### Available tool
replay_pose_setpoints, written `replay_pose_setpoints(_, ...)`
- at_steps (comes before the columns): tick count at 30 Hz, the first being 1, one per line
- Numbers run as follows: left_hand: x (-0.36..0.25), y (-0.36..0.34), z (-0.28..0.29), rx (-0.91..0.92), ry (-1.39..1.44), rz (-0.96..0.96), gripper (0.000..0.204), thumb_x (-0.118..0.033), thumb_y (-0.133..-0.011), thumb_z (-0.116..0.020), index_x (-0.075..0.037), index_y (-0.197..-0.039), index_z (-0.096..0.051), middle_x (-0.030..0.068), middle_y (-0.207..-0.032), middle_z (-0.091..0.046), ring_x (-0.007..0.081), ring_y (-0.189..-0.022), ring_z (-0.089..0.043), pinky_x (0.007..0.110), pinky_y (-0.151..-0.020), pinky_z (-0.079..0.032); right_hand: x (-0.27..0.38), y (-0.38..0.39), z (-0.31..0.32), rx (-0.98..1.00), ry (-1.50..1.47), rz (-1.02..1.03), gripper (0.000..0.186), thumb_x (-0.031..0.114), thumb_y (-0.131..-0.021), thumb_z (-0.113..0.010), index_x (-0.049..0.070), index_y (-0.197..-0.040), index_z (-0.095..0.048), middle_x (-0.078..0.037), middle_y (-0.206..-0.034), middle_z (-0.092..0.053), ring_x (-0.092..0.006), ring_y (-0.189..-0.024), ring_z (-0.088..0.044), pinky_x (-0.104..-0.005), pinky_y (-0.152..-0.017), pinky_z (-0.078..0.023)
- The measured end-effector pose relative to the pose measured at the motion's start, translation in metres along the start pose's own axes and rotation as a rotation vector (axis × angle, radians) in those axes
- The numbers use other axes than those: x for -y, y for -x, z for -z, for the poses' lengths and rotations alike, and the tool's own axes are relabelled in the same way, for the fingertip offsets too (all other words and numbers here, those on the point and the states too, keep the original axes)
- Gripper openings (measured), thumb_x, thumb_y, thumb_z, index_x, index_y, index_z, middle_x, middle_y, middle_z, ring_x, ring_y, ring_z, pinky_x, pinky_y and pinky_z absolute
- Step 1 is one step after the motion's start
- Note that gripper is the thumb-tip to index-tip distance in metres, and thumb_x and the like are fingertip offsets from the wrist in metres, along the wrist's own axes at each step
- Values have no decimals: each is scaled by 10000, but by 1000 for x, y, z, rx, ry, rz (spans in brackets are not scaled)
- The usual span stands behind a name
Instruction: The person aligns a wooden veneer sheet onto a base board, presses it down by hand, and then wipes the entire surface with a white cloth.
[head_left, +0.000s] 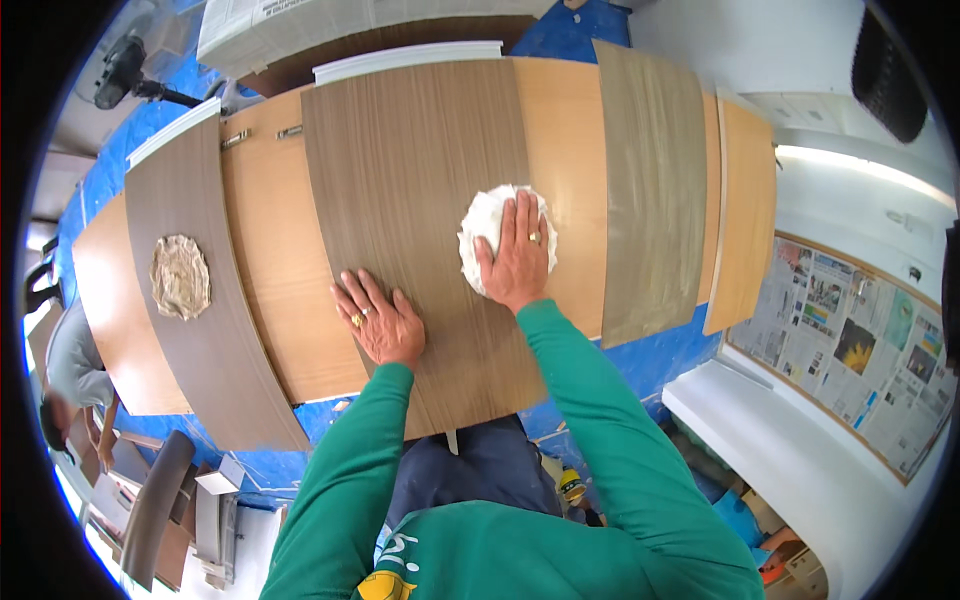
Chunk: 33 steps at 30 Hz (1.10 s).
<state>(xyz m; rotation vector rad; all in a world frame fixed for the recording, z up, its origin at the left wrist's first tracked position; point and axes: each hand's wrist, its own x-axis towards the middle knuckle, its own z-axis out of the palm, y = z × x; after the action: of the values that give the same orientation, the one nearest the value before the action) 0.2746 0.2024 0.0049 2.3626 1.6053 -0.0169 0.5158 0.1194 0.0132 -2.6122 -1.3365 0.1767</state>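
Right hand (pixel 518 262) lies flat on a white cloth pad (pixel 492 232), fingers together and stretched out, palm pressing the pad down; a ring shows on one finger. The pad sits on a dark brown wood panel (pixel 420 200), right of the panel's middle, close to its right edge. Left hand (pixel 382 320) rests flat on the same panel nearer the near edge, fingers spread narrow, holding nothing; it also has a ring. Both sleeves are green.

The dark panel lies across a lighter orange-brown panel (pixel 275 290), which shows on both sides of it. Left of that lies a grey-brown panel (pixel 195 360) with a stained tan cloth wad (pixel 180 277) on it, well apart from both hands. Right of the hands a greyish-olive panel (pixel 652 190) lies over the stack, and another orange panel (pixel 745 210) sits at the far right edge. Two small metal hinges (pixel 262 136) show at the far edge of the light panel.

Blue sheeting (pixel 650 360) covers the worktop under the panels. Newspaper sheets (pixel 850 340) lie on a board at right. Another person (pixel 70 370) in grey is at the left rim, partly cut off.
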Motion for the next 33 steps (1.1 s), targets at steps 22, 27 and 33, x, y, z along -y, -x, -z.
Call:
replay_pose_setpoints(22,-3,-2,0,-28,50,-60,768,-359,-1136,-555,45,-1752,-337,281,-1877,-187,524,-1742,-90,622,-1411,-100,7,-208,-22,-299,109,181,853,619,-1069,-604,-42,-1606,-562,-246,-1734,-489,-409,-1632,-422,-613,-1346,-296)
replay_pose_setpoints(27,2,-3,-3,-114,53,-23,734,-377,-1139,-565,5,-1741,-391,266,-1853,-275,525,-1727,-154,630,-1401,-149,68,7,-23,-102,24,200,841,602,-1066,-613,-25,-1625,-569,-261,-1754,-461,-441,-1648,-394,-630,-1348,-278)
replay_pose_setpoints(33,50,17,34,-156,418,-117,682,-258,-1102,-671,22,-1686,-456,281,-1783,-400,498,-1676,-310,584,-1367,-283,98,316,-8,260,-65,330,790,554,-1075,-652,-2,-1630,-577,-259,-1786,-415,-438,-1703,-315,-673,-1351,-241)
